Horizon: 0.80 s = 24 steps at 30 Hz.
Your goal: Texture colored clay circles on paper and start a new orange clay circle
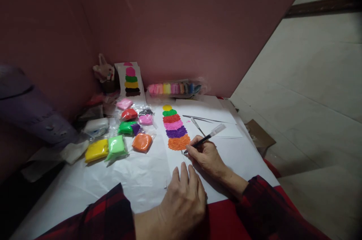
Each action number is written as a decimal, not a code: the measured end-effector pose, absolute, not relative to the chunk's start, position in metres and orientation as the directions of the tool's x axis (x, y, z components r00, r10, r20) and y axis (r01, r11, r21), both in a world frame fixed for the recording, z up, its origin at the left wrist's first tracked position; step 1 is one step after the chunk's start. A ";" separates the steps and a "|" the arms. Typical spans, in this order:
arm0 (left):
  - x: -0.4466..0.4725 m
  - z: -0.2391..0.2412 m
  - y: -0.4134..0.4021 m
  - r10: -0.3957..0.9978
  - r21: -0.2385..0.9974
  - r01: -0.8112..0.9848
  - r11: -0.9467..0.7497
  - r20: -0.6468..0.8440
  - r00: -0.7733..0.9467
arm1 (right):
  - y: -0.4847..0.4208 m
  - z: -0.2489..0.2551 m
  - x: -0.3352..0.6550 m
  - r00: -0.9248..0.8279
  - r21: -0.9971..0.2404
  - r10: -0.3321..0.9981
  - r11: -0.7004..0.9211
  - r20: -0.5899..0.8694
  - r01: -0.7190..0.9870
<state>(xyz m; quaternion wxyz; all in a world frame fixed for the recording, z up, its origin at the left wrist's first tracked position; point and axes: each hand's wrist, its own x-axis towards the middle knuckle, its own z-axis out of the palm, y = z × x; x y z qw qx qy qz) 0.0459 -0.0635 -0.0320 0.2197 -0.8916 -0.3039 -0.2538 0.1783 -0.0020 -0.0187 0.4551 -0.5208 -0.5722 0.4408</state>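
A black pen point(204, 140) with a clear end is held in my right hand point(207, 156), its tip on the white paper point(215, 172) just below a stack of coloured clay bands. The stack runs from a yellow top point(167, 107) through green, red, pink and a purple band point(177, 132) to an orange band point(179, 142). Short dark lines show under the orange band by the pen tip. My left hand point(183, 191) lies flat on the lower part of the paper, fingers stretched forward. Beyond the pen rests a slim metal tool point(197, 125).
Several bagged clay pieces lie to the left, among them yellow point(96, 150), light green point(117, 146) and orange point(142, 142). A long pack of coloured clay point(175, 88) lies against the wall. A similar picture point(131, 81) leans at the back. A purple container point(34, 108) stands far left.
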 end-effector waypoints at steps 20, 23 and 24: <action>0.046 -0.031 -0.063 0.421 -0.244 0.658 -0.713 0.601 0.679 | -0.003 -0.016 0.176 -0.040 -0.982 0.998 0.045 0.039 0.185; 0.046 -0.031 -0.064 0.426 -0.242 0.659 -0.712 0.596 0.680 | -0.002 -0.018 0.177 -0.035 -0.982 0.998 0.055 0.049 0.182; 0.046 -0.031 -0.064 0.430 -0.241 0.660 -0.712 0.593 0.681 | -0.002 -0.019 0.177 -0.034 -0.982 0.998 0.058 0.052 0.180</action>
